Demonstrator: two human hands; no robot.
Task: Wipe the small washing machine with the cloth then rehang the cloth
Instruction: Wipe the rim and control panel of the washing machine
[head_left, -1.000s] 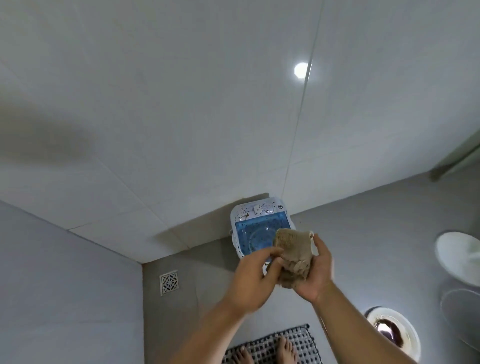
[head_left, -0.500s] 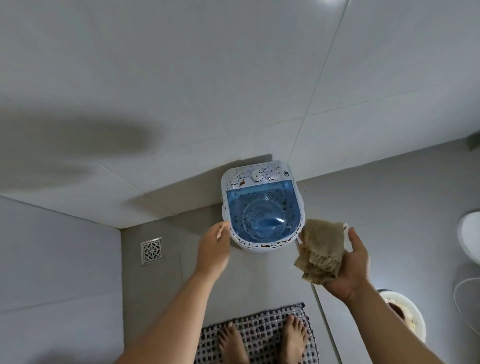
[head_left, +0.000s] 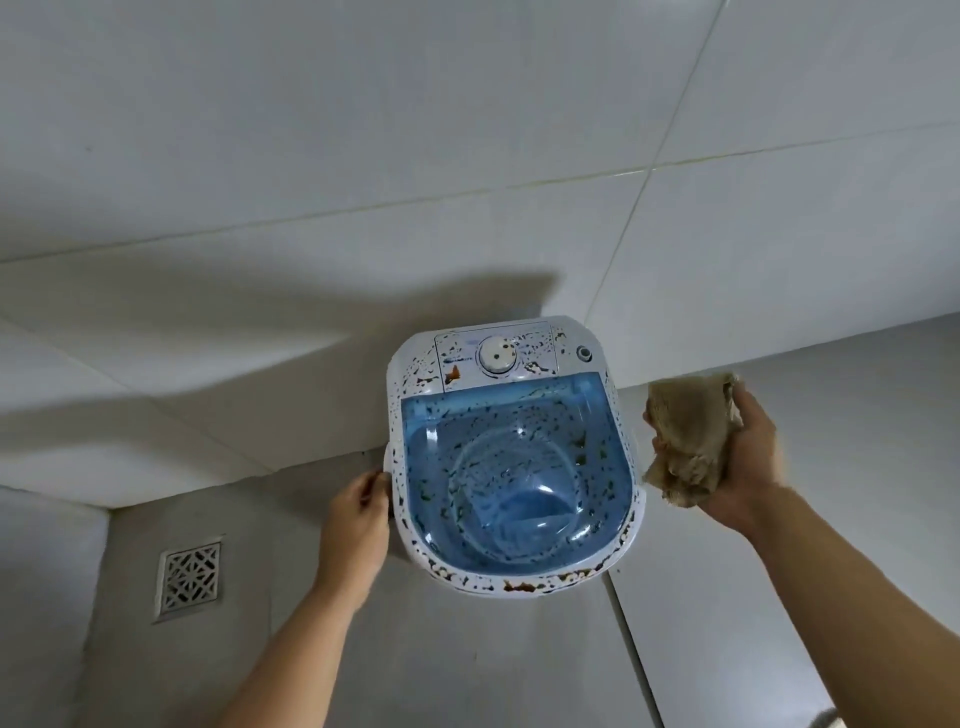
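washing machine lid spotted, unwiped; left hand fingers curled on its side; right hand clamps cloth; rehanging pending.

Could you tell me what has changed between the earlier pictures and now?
The hands parted: the left hand let go of the crumpled beige cloth and moved to the left rim of the small white washing machine with the blue transparent lid. The right hand carried the cloth to the machine's right side. The machine is spattered, not yet wiped.
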